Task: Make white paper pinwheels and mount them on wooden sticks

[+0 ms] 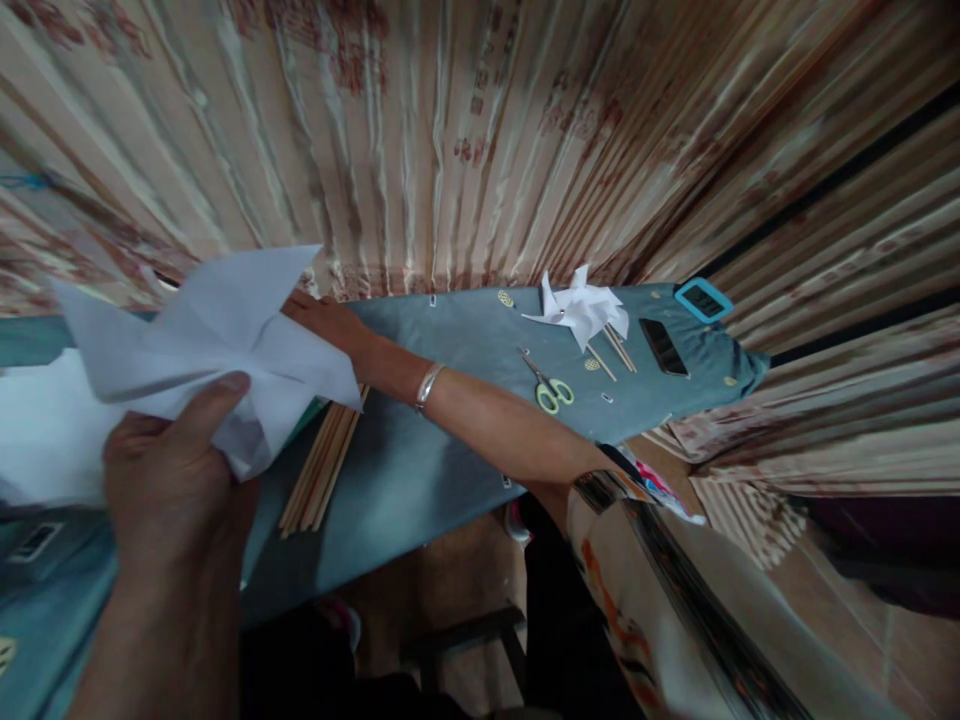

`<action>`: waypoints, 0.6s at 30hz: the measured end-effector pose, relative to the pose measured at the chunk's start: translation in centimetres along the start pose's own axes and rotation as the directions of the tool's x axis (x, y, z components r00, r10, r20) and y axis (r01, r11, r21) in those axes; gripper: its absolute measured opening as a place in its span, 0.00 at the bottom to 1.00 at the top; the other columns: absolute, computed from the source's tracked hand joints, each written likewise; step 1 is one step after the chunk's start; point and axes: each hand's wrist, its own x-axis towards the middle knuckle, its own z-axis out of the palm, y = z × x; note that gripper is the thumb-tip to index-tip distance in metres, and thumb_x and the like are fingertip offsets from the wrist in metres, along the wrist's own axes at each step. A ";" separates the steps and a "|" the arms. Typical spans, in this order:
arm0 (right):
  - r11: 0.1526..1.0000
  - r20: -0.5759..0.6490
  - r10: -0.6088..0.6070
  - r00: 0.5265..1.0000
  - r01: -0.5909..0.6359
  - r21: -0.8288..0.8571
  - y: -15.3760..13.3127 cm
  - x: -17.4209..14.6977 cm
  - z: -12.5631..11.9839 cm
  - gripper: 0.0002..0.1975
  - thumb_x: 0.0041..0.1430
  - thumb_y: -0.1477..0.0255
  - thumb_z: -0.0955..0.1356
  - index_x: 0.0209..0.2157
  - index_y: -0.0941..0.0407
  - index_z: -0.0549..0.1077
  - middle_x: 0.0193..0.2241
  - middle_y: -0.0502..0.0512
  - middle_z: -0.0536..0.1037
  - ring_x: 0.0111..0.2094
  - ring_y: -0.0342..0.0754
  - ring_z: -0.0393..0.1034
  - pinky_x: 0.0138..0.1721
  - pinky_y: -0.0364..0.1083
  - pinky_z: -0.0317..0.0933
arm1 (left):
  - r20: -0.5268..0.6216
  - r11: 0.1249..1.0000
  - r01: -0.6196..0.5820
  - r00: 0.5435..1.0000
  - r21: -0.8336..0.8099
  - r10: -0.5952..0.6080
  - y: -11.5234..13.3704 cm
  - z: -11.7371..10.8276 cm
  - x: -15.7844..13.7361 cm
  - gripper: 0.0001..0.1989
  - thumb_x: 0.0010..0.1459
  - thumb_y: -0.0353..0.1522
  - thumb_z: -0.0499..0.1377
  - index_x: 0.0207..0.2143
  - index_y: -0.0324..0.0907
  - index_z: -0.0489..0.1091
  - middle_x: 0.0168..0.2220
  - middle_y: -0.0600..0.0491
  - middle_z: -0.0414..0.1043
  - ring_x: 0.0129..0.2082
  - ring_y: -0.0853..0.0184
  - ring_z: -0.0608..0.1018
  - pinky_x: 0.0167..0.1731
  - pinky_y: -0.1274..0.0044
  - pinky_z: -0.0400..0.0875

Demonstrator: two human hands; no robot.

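Note:
In my left hand (pixel 169 465) is a folded white paper pinwheel (pixel 217 310), held up with the thumb pressed at its centre and the fingers beneath. My right hand (pixel 330 322) reaches behind the pinwheel, over the far part of the table. Its fingers are mostly hidden by the paper, so what they touch cannot be made out. A bundle of thin wooden sticks (pixel 322 475) lies on the table just below the pinwheel. To the left, partly covered by my left hand and the pinwheel, lie white paper sheets (pixel 49 430).
A blue-green cloth covers the long table (pixel 427 495). Toward its right end lie white pinwheels (pixel 585 305) on sticks, green-handled scissors (pixel 553 392), a dark phone (pixel 664 347) and a blue-framed device (pixel 703 299). A pleated curtain (pixel 405 140) hangs behind. Below is a dark stool (pixel 465 635).

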 end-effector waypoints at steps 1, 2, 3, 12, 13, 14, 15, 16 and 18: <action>1.000 -0.003 -0.004 1.000 0.004 0.012 0.0 -0.1 -0.1 0.13 0.69 0.74 0.65 0.53 0.63 0.67 0.62 0.60 0.68 0.67 0.55 0.53 0.64 0.55 0.55 | -0.013 1.000 -0.002 1.000 -0.030 0.001 0.0 0.0 0.0 0.10 0.35 0.27 0.69 0.25 0.41 0.73 0.30 0.56 0.79 0.39 0.59 0.82 0.57 0.60 0.72; 1.000 -0.008 -0.001 1.000 0.001 0.027 -0.1 -0.2 0.0 0.13 0.69 0.75 0.65 0.53 0.64 0.67 0.61 0.61 0.69 0.66 0.55 0.55 0.64 0.55 0.55 | -0.018 0.998 -0.006 1.000 -0.059 0.005 0.1 0.0 0.0 0.11 0.34 0.26 0.69 0.24 0.40 0.73 0.29 0.56 0.79 0.37 0.60 0.82 0.56 0.60 0.73; 0.999 -0.018 0.000 1.000 0.001 0.053 0.0 -0.3 0.1 0.12 0.68 0.75 0.66 0.52 0.63 0.68 0.61 0.60 0.70 0.66 0.54 0.56 0.64 0.54 0.55 | -0.012 0.996 -0.008 1.000 -0.084 0.007 0.1 0.0 0.0 0.10 0.34 0.26 0.68 0.24 0.40 0.73 0.28 0.56 0.79 0.37 0.61 0.82 0.55 0.60 0.73; 0.964 -0.147 0.008 0.989 0.031 0.263 0.4 -0.8 1.3 0.08 0.59 0.76 0.72 0.41 0.57 0.73 0.57 0.51 0.75 0.67 0.54 0.55 0.67 0.53 0.52 | 0.016 0.996 0.014 1.000 -0.088 -0.013 0.2 0.0 0.0 0.09 0.36 0.25 0.68 0.21 0.41 0.72 0.28 0.54 0.79 0.39 0.61 0.82 0.54 0.66 0.73; 0.959 -0.158 0.007 0.987 0.038 0.280 0.5 -0.9 1.3 0.08 0.60 0.76 0.72 0.41 0.56 0.74 0.57 0.50 0.75 0.67 0.54 0.55 0.67 0.53 0.52 | 0.019 0.996 0.011 1.000 -0.090 -0.009 0.2 0.1 0.0 0.09 0.36 0.25 0.68 0.21 0.41 0.72 0.28 0.54 0.79 0.38 0.61 0.82 0.54 0.65 0.73; 0.955 -0.174 0.010 0.985 0.043 0.294 0.6 -1.0 1.2 0.08 0.60 0.76 0.72 0.42 0.56 0.74 0.58 0.50 0.74 0.67 0.54 0.55 0.67 0.53 0.52 | 0.017 0.996 0.009 1.000 -0.093 -0.007 0.2 0.1 0.0 0.09 0.36 0.25 0.69 0.21 0.40 0.72 0.29 0.54 0.79 0.38 0.61 0.82 0.53 0.65 0.74; 0.951 -0.192 0.014 0.981 0.046 0.304 0.6 -1.1 1.2 0.08 0.61 0.75 0.71 0.43 0.56 0.75 0.59 0.50 0.74 0.67 0.54 0.54 0.68 0.53 0.51 | 0.009 0.995 0.007 1.000 -0.095 -0.006 0.2 0.0 0.0 0.09 0.36 0.25 0.69 0.22 0.40 0.72 0.29 0.54 0.79 0.37 0.61 0.82 0.53 0.65 0.74; 0.950 -0.210 0.016 0.977 0.051 0.308 0.6 -1.4 1.1 0.09 0.61 0.75 0.71 0.44 0.56 0.75 0.60 0.51 0.73 0.67 0.55 0.54 0.68 0.54 0.51 | 0.000 0.995 0.008 1.000 -0.097 -0.008 0.2 0.0 0.0 0.09 0.35 0.25 0.69 0.22 0.40 0.73 0.29 0.54 0.79 0.36 0.62 0.82 0.53 0.65 0.74; 0.947 -0.250 0.018 0.968 0.063 0.315 0.6 -1.9 1.0 0.08 0.61 0.74 0.72 0.43 0.57 0.76 0.61 0.52 0.71 0.67 0.55 0.54 0.68 0.55 0.50 | -0.012 0.995 0.006 1.000 -0.102 -0.007 0.4 0.0 0.1 0.09 0.35 0.25 0.68 0.22 0.40 0.72 0.29 0.55 0.79 0.36 0.62 0.82 0.53 0.65 0.73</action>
